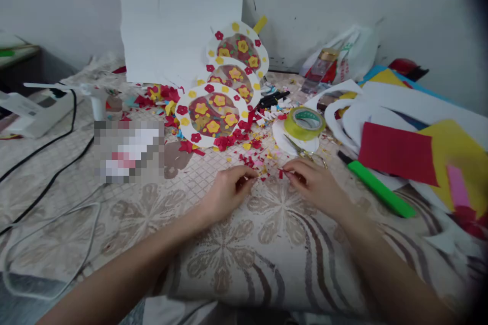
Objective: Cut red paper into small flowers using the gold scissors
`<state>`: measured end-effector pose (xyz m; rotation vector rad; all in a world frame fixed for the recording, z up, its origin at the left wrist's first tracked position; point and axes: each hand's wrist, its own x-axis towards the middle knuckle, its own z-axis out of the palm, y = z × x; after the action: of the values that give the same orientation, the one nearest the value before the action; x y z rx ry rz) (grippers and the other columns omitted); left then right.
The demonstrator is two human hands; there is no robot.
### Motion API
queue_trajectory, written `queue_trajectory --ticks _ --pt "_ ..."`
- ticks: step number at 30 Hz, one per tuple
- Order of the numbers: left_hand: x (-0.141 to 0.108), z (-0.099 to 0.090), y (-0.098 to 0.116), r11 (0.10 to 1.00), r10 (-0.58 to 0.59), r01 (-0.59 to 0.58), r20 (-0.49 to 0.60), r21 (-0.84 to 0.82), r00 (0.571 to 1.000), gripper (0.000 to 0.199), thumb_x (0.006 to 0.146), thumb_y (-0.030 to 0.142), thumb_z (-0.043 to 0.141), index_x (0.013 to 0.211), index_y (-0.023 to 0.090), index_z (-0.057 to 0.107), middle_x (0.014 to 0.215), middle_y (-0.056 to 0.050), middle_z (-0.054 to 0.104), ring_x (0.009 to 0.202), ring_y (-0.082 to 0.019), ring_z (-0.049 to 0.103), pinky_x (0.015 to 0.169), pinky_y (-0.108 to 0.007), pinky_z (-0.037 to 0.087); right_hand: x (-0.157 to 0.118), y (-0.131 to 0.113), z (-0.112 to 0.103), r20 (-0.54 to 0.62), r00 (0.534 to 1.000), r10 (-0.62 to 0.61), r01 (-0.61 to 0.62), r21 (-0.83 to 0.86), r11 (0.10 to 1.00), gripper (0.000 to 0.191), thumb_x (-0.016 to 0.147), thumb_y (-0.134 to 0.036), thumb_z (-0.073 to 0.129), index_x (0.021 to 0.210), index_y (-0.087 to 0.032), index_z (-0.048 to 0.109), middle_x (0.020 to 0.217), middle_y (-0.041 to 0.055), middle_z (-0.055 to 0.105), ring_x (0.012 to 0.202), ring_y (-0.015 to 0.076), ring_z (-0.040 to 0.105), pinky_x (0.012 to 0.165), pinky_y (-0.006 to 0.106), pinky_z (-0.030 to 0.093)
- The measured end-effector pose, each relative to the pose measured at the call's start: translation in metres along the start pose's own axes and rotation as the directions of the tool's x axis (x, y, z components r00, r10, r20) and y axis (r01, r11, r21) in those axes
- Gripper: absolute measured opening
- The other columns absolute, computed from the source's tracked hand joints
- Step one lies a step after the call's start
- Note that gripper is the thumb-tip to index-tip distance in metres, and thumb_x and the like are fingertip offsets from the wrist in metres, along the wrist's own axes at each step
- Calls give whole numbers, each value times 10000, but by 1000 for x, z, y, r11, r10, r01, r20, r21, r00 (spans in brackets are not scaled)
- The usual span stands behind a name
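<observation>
My left hand [231,190] is over the patterned tablecloth, thumb and fingertips pinched together beside small paper scraps; what they hold, if anything, is too small to tell. To its right, my right hand [310,183] pinches a small red paper piece [281,174] at its fingertips. Scissors [301,148] lie just beyond my right hand, partly on a white paper disc [280,137]. A roll of yellow-green tape [295,124] rests on that disc. Behind my hands stand white round frames [211,138] decorated with red and yellow paper flowers.
At the right lie a green cutter [381,189], red paper [398,152], yellow paper [453,147] and white rings. A glue gun [97,101] and cables are at the left. A bottle [320,71] and plastic bag [360,53] stand behind; white board [179,35] leans on the wall.
</observation>
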<state>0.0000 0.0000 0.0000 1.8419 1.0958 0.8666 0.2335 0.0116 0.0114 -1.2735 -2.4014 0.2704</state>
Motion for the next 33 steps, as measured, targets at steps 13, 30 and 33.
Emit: queue_trajectory --ticks 13,30,33 --pt "2 4 -1 681 -228 290 181 -673 957 152 731 203 673 845 127 609 772 -1 605 679 -92 563 695 -238 453 -3 -40 25 -184 973 -140 172 173 970 340 848 -53 452 1146 -193 535 1243 110 513 1151 205 499 981 378 429" --pt "2 2 0 895 -96 115 64 -432 993 171 709 97 613 876 130 595 848 -38 610 772 -135 575 738 -280 464 -2 -53 18 128 920 371 -330 763 556 185 873 -261 507 1005 -206 626 922 33 656 769 135 606 708 273 497" --pt "2 2 3 906 -90 95 31 -412 995 125 721 136 635 843 133 607 826 -40 621 767 -140 580 741 -283 467 -1 -55 18 110 914 390 -320 785 531 165 859 -250 524 964 -196 639 881 32 659 744 133 606 697 278 511"
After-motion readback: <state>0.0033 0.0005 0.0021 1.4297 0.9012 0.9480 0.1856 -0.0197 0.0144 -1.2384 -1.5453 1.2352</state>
